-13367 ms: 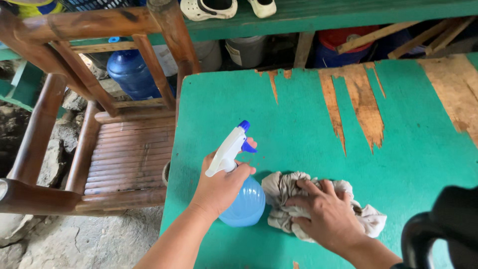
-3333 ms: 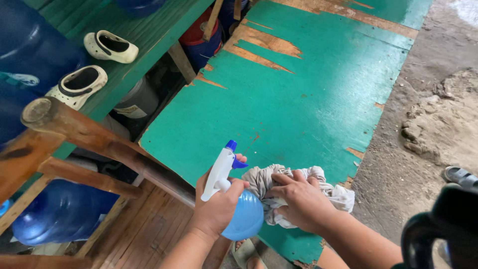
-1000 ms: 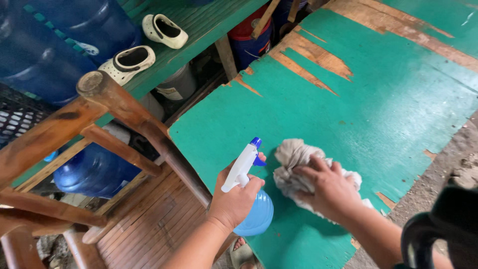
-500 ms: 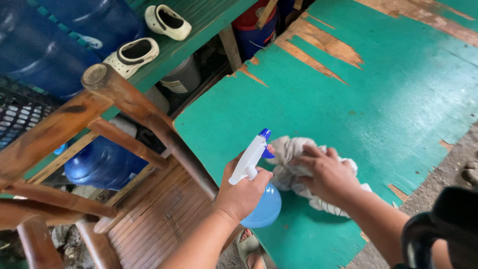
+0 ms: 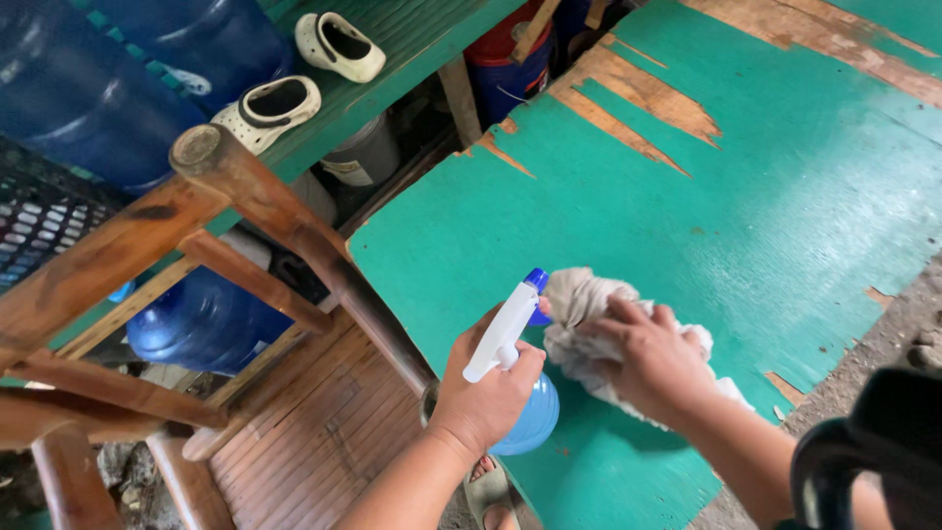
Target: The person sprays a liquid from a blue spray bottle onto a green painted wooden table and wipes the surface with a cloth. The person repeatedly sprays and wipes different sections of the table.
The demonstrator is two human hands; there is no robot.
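My left hand (image 5: 486,397) grips a spray bottle (image 5: 520,393) with a white trigger head, a blue nozzle and a pale blue body, held just above the near corner of a green painted table (image 5: 746,196). My right hand (image 5: 653,358) presses flat on a crumpled grey-white rag (image 5: 589,304) lying on the table right beside the bottle's nozzle. The table's paint is worn through to bare wood in several streaks along its far side.
A wooden chair (image 5: 245,294) with a slatted seat stands left of the table. Behind it are large blue water jugs (image 5: 196,319) and a green shelf (image 5: 412,39) carrying two white clogs (image 5: 280,103). Buckets (image 5: 510,59) sit under the shelf. Bare ground lies at the right.
The rag and my right hand have slid a little along the table by the bottle. My view has shifted slightly. The left hand keeps its hold on the bottle.
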